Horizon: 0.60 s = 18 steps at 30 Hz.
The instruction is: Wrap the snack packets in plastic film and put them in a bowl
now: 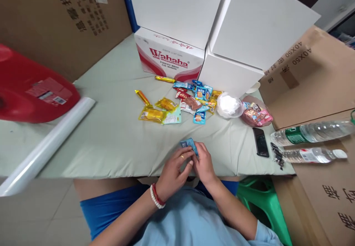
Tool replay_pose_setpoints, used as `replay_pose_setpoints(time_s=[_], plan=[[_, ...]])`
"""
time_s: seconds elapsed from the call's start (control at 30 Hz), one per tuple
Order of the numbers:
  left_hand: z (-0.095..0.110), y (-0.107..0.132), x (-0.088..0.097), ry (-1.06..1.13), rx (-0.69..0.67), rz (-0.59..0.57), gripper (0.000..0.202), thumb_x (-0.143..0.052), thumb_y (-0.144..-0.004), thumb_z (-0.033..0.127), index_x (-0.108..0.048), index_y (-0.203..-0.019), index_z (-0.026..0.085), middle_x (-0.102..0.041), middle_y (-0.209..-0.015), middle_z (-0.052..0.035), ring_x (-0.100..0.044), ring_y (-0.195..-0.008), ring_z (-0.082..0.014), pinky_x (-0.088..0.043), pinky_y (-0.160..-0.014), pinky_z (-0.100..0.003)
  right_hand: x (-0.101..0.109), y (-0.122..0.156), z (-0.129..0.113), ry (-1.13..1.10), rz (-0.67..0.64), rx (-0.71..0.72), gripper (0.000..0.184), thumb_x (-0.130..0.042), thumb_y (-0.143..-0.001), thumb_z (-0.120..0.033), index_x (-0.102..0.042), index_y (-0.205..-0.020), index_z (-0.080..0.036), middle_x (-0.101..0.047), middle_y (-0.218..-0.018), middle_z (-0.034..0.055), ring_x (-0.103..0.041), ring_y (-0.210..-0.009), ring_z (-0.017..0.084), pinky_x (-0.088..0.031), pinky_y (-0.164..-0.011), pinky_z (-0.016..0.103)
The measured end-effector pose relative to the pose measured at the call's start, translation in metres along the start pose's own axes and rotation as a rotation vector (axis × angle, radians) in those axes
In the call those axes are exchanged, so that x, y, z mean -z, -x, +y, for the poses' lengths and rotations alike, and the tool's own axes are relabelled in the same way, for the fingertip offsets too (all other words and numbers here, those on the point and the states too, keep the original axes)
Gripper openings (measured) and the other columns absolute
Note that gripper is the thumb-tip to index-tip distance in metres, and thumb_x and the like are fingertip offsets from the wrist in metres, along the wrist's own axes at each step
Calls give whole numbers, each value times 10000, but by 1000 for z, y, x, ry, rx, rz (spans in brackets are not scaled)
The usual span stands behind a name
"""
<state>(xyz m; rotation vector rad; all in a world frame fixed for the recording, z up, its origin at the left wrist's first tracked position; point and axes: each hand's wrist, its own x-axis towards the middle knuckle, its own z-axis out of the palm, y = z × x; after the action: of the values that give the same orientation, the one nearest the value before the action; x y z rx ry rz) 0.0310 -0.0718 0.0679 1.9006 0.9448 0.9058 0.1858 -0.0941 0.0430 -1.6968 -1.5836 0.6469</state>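
Note:
Close to the table's front edge, my left hand [177, 166] and my right hand [203, 164] meet around a small blue snack packet [189, 142]. The fingers of both hands are closed on it and cover its lower part. A ring and a red-and-white bracelet show on my left hand and wrist. Beyond my hands lies a loose group of wrapped snacks: yellow packets [152, 114], a pale green packet [173, 118], other blue packets [199, 118] and a red-brown wrapper [192, 102]. Two thin yellow-wrapped sticks [142, 98] lie to the left and behind.
A white tub [229, 105] and a pink bag of snacks [256, 111] stand right of the group. Farther right are a phone [260, 142] and two water bottles [316, 155]. White boxes [170, 55] line the back. At left are a red container [36, 87] and a white roll [47, 146].

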Motion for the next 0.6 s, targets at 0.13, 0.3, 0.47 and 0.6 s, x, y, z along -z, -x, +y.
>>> replay_pose_setpoints(time_s=[0.13, 0.3, 0.47, 0.6], plan=[[-33, 11, 29, -90, -16, 22, 216, -553, -1003, 303, -738, -1115, 283, -778, -1147, -48, -740, -1082, -216, -616, -951, -360, 42, -2, 39, -179, 110, -180, 265, -607, -958, -315, -693, -1190, -220, -753, -1116, 100, -709, -1031, 244, -585, -930, 391], [-92, 46, 81, -348, 118, 227, 201, -559, -984, 386, -734, -1010, 290, -791, -1036, -30, -760, -963, -248, -625, -882, -384, 168, -53, 112, -468, 642, -356, 520, -826, -715, -341, -641, -1177, -190, -757, -967, 52, -724, -753, 184, -577, -614, 274], [-117, 62, 78, -573, -67, 272, 148, -591, -935, 270, -720, -1008, 275, -792, -1079, -60, -752, -1058, -267, -601, -955, -419, 298, -158, 147, -174, 928, -443, 205, -584, -854, -106, -642, -1051, -90, -723, -1064, 153, -648, -644, 56, -479, -618, 251], [-122, 62, 59, -860, -166, 416, 194, -628, -853, 158, -690, -1012, 250, -791, -1061, -77, -761, -1013, -266, -600, -892, -388, 321, -223, 153, 5, 774, -439, 134, -576, -887, -108, -626, -785, -37, -688, -775, 124, -610, -581, 76, -424, -585, 329]])
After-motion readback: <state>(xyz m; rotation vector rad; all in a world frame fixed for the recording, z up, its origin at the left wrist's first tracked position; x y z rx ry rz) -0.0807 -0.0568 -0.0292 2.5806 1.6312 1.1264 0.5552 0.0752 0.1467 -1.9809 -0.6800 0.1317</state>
